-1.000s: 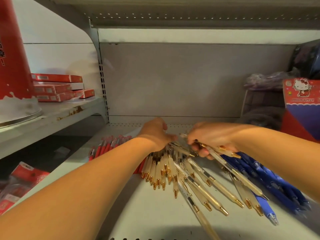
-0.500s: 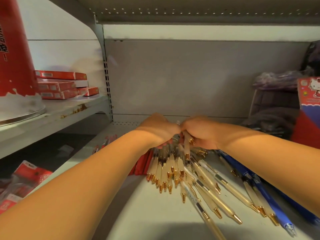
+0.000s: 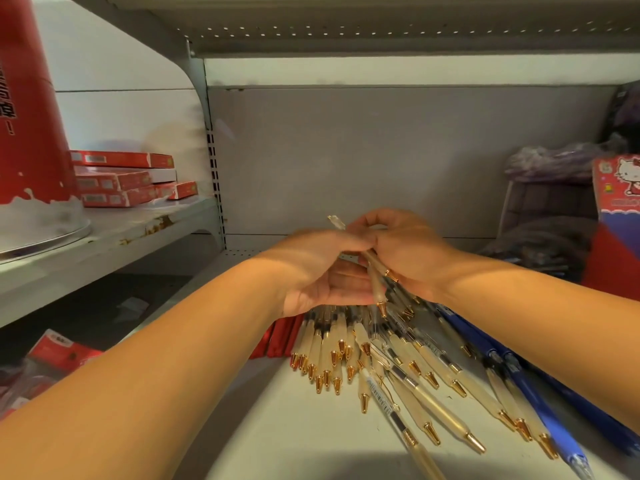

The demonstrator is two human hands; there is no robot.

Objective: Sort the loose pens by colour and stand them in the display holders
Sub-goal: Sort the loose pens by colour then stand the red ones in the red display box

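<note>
My right grip (image 3: 405, 258) pinches one cream gold-tipped pen (image 3: 375, 284), held clear of the cream pile (image 3: 341, 332) beneath for sorting; left grip (image 3: 322, 271) cups alongside, hold unclear.

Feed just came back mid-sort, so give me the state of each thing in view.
Raised cream pen, off the pile, tilted, tip down.
Right hand, grips the raised cream pen.
Left hand, touching that pen, grip unclear.
Cream pens, loose, fanned flat on the shelf.
Blue pens, lying flat, right of the cream ones.
Red pens, lying flat, left of the cream ones.
Display holders, none in view.
</note>
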